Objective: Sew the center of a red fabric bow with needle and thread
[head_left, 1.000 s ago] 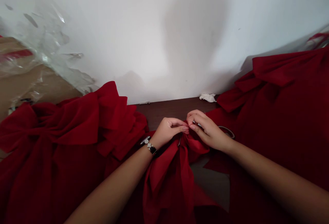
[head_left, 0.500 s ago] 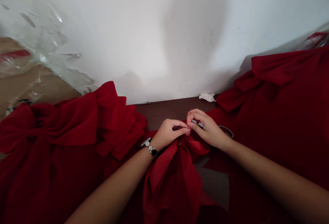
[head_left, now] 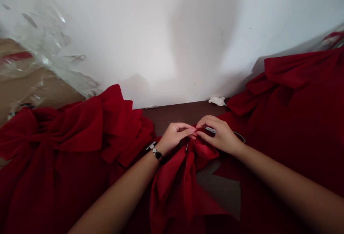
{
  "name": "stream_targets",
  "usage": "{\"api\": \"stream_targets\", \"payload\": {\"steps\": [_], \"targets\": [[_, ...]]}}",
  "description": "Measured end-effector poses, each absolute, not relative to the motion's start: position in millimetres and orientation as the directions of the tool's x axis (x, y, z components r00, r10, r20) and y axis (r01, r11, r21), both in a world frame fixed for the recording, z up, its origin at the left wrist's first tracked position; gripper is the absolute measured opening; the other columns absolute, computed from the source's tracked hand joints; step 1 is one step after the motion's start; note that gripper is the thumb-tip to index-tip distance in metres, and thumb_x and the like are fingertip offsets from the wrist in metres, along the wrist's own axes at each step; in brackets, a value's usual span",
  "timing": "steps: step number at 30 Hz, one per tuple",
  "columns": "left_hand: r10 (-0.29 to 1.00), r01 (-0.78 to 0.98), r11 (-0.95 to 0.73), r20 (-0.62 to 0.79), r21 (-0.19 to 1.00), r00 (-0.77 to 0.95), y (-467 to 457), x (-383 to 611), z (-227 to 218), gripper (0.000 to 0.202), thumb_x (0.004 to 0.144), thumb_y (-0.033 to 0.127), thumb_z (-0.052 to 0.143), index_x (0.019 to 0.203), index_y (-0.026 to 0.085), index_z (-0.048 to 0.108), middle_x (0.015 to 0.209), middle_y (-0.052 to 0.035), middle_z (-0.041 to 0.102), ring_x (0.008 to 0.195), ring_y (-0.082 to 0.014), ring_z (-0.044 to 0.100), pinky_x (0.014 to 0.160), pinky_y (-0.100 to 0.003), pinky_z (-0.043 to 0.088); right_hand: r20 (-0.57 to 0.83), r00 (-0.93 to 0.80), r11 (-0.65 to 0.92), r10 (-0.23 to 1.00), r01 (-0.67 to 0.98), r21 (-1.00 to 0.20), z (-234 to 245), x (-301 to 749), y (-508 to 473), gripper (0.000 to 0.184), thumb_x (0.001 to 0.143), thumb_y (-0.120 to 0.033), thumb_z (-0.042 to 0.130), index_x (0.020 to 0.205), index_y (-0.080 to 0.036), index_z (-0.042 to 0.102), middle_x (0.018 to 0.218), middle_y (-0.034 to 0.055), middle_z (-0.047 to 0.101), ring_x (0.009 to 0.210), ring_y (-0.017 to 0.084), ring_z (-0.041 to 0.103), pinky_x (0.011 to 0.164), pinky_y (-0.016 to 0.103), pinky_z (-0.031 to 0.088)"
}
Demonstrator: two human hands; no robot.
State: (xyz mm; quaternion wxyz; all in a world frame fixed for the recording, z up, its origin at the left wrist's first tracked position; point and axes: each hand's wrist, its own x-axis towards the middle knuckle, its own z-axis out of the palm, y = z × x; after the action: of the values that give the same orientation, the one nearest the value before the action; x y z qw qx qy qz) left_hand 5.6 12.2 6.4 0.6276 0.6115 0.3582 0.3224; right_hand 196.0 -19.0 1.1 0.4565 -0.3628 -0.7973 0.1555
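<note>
A red fabric bow point(head_left: 192, 187) with long hanging tails lies in front of me. My left hand point(head_left: 176, 135) is closed, its thumb and fingers pinching the top of the bow. At the same spot, the thumb and forefinger of my right hand point(head_left: 216, 133) meet the fabric in a pinch, fingertips almost touching the left ones. A thin silvery piece point(head_left: 211, 130) shows under the right palm; its kind is unclear. Beside the right wrist a pale loop point(head_left: 240, 137) sticks out. A small metal clip or pin point(head_left: 187, 146) glints on the bow below my fingers.
Stacked red bows point(head_left: 72, 130) rise at the left, and more red bows point(head_left: 290, 83) are piled at the right. Behind is a white wall point(head_left: 150, 40). A crumpled white tissue point(head_left: 217, 101) and a metal clip point(head_left: 151, 107) lie along the dark table's point(head_left: 177, 114) back edge. Clear plastic point(head_left: 53, 47) covers cardboard at left.
Both hands have shifted slightly at the top of the bow, the right fingers spreading a little. The bow's front tail has swung left, and more of the metal piece on it shows.
</note>
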Motion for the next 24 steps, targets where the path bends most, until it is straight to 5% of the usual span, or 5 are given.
{"api": "stream_targets", "payload": {"steps": [11,24], "targets": [[0.841,0.019,0.054,-0.056,0.998,0.539,11.1,5.7,6.6,0.024,0.073,0.032,0.073,0.081,0.01,0.071,0.075,-0.0077,0.075,0.071,-0.0151,0.068,0.076,-0.027,0.052,0.629,-0.465,0.739,0.623,0.614,-0.278,1.2,197.4,-19.3,0.014,0.096,-0.02,0.048,0.086,-0.017,0.057,0.084,0.0051,0.063,0.075,0.018,0.053,0.068,0.031,0.034],[0.843,0.036,0.05,-0.062,0.998,0.534,9.6,3.7,6.0,0.025,0.072,0.032,0.074,0.083,0.01,0.07,0.076,-0.0081,0.074,0.072,-0.0154,0.068,0.078,-0.029,0.052,0.558,-0.263,0.609,0.787,0.474,-0.636,-3.4,201.8,-14.4,0.013,0.095,-0.023,0.045,0.084,-0.019,0.048,0.081,0.0032,0.054,0.073,0.016,0.05,0.068,0.028,0.038]]}}
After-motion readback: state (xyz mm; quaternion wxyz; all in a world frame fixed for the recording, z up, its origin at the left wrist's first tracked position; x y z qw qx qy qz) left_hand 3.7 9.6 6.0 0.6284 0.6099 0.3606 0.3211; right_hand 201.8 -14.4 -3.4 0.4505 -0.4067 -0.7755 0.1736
